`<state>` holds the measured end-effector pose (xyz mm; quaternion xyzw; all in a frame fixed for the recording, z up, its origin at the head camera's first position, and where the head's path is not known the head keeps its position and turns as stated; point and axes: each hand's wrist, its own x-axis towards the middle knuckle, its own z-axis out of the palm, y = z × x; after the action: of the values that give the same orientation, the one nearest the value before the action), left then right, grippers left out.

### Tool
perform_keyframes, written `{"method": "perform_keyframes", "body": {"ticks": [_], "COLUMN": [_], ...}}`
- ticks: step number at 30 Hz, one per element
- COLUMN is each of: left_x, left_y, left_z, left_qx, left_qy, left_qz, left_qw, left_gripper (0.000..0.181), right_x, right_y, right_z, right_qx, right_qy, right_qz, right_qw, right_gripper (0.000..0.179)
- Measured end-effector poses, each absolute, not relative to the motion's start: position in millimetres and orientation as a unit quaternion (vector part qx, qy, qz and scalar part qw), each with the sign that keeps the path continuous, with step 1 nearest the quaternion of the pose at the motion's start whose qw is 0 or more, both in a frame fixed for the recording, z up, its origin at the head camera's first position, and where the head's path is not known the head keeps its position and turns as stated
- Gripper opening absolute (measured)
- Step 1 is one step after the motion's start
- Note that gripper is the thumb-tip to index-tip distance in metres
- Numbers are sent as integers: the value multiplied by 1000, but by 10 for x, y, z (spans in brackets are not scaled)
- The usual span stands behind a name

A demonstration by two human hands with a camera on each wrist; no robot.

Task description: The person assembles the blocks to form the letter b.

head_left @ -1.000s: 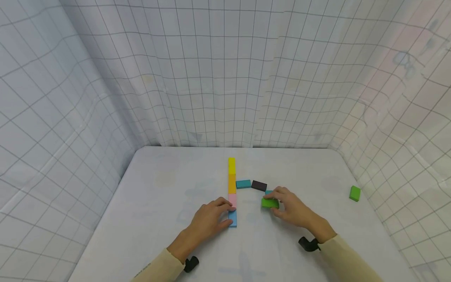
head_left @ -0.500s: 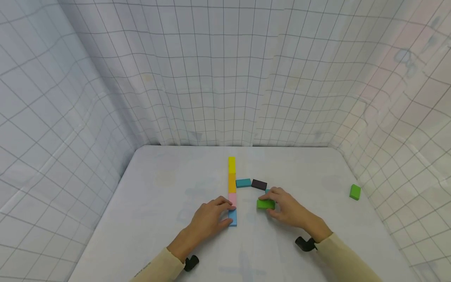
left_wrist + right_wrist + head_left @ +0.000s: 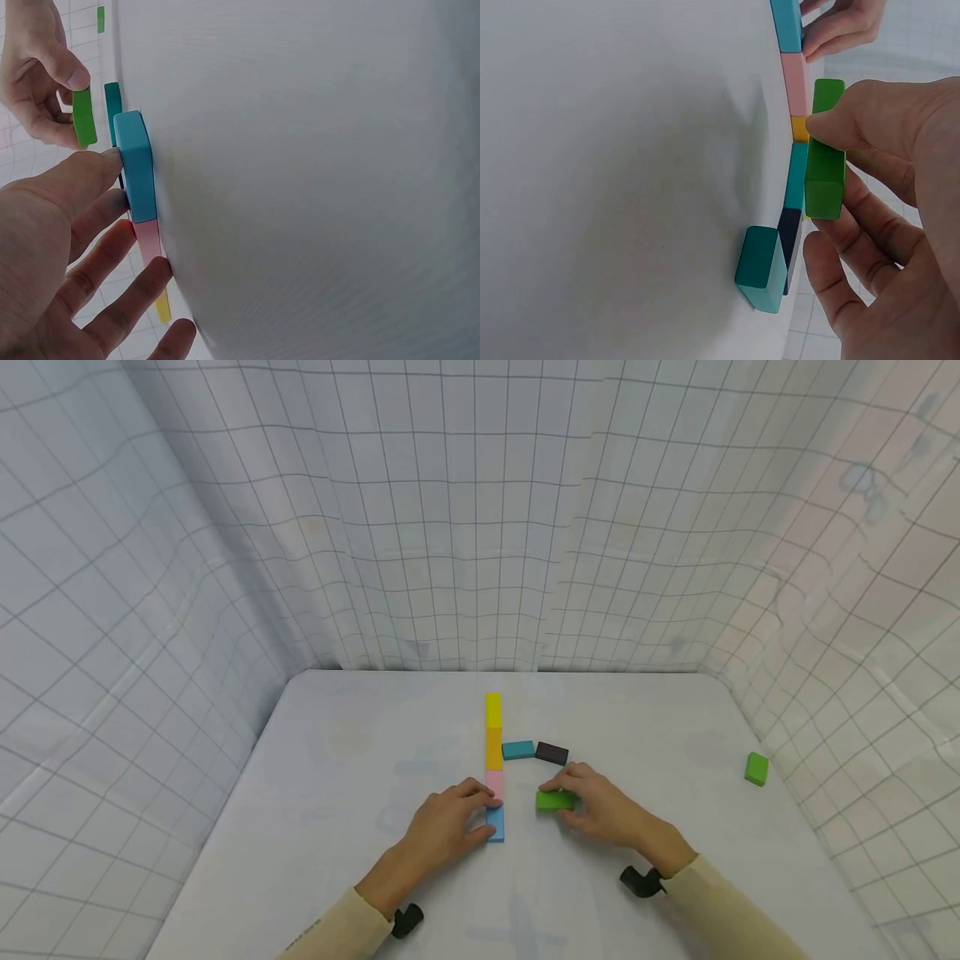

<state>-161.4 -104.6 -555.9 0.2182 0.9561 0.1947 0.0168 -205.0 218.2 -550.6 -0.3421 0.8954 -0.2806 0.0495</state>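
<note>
My left hand (image 3: 446,822) rests beside a row of blocks, thumb and fingertips touching the blue block (image 3: 137,169) and the pink block (image 3: 148,238) beyond it. Its fingers are spread and do not wrap round either one. Between thumb and fingers my right hand (image 3: 603,810) holds a green block (image 3: 553,802), to the right of the row. In the right wrist view, the held green block (image 3: 826,150) hangs off the table surface. A teal block (image 3: 759,259) stands near that hand; the hand hides it in the head view.
Farther along the row lie an orange block (image 3: 493,749) and a yellow block (image 3: 493,710). A second teal block (image 3: 518,750) and a black block (image 3: 552,753) branch right. Another green block (image 3: 757,769) lies near the table's right edge. Gridded white curtains (image 3: 465,527) surround the table.
My right hand has carried the green block leftward and slightly nearer to me, away from the teal block. The left hand stays in place.
</note>
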Motion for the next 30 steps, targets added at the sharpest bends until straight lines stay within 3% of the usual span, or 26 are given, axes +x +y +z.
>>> {"method": "perform_keyframes", "body": {"ticks": [30], "left_x": [-1605], "left_y": [-1044], "left_z": [-5520], "left_qx": [229], "left_qy": [952], "left_qz": [202], "left_qw": [0], "left_gripper": [36], "right_x": [-1964], "right_y": [1861], "right_z": [-5619], "right_qx": [-375], "right_qy": [882], "right_qz": [-271], "right_qw": [87], "right_gripper": [40]}}
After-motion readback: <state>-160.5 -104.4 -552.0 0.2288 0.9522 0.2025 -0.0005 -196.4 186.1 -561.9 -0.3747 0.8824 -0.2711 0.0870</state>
